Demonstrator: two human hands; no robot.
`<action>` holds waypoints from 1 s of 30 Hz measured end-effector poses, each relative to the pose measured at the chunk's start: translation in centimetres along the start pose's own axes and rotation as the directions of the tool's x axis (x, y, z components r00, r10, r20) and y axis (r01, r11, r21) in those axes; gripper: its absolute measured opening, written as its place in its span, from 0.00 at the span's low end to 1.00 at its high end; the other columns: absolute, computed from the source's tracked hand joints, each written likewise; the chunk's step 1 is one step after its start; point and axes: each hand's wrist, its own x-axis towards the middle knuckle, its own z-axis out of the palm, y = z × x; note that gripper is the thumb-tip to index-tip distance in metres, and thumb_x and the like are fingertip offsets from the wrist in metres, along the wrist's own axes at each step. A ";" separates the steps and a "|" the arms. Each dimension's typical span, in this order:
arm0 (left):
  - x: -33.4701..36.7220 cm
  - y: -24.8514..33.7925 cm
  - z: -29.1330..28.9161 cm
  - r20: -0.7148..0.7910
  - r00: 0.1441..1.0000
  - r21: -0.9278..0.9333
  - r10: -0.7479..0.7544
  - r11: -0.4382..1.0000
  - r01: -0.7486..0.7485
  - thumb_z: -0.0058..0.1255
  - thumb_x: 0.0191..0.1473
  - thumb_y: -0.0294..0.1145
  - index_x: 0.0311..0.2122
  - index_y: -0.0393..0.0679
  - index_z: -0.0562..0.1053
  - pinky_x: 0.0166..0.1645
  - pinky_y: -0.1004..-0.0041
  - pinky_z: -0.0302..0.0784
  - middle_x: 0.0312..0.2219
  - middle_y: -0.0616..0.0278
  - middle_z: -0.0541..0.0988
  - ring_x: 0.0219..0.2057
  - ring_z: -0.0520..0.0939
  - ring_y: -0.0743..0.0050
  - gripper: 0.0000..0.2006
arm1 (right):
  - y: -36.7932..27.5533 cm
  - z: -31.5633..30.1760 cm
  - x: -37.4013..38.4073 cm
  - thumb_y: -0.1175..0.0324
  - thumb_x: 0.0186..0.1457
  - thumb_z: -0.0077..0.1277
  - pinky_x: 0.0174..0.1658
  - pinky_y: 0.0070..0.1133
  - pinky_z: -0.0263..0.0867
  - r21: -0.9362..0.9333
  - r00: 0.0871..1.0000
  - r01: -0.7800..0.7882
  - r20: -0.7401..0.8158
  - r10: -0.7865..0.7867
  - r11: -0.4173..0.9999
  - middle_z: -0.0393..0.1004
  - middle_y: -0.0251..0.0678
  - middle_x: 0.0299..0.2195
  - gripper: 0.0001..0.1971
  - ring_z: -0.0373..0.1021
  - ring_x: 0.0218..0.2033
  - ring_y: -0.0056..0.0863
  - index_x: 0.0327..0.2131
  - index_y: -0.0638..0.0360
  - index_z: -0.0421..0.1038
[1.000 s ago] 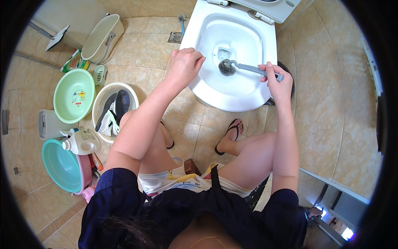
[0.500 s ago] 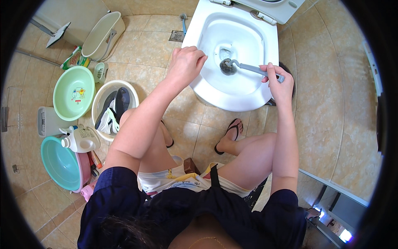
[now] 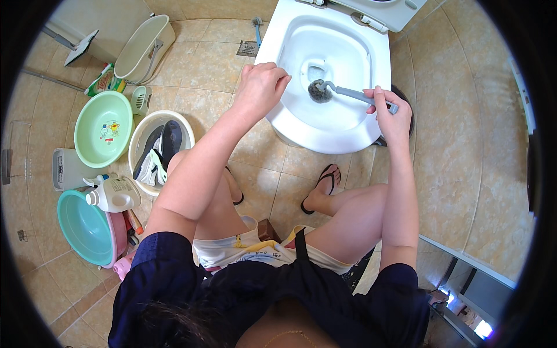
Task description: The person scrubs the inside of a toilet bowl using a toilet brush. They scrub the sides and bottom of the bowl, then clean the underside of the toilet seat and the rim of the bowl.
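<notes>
My right hand is closed round the end of the grey handle of a toilet brush, over the bowl's right rim. The brush's round, dark bristle head is down in the white toilet bowl, just on my side of the drain opening. At the bowl's left rim my left hand is curled into a loose fist, its back turned up. Nothing shows in that fist, though the palm is hidden. The toilet's seat and lid stand raised at the far side.
To my left are a cream bucket with shoes in it, a green basin, a teal basin and a white jug. A small blue-handled brush lies by the floor drain. A tiled wall rises on the right.
</notes>
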 end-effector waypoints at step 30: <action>-0.2 -0.1 0.6 0.012 1.000 -0.038 0.025 0.999 -0.024 0.54 0.48 0.30 0.25 0.40 0.77 0.34 0.66 0.66 0.18 0.61 0.75 0.22 0.76 0.65 0.06 | 7.9 10.1 6.5 0.65 0.53 0.51 0.44 0.27 0.66 -0.148 0.967 0.198 0.189 -0.169 0.969 0.76 0.45 0.34 0.10 0.72 0.38 0.41 0.36 0.60 0.76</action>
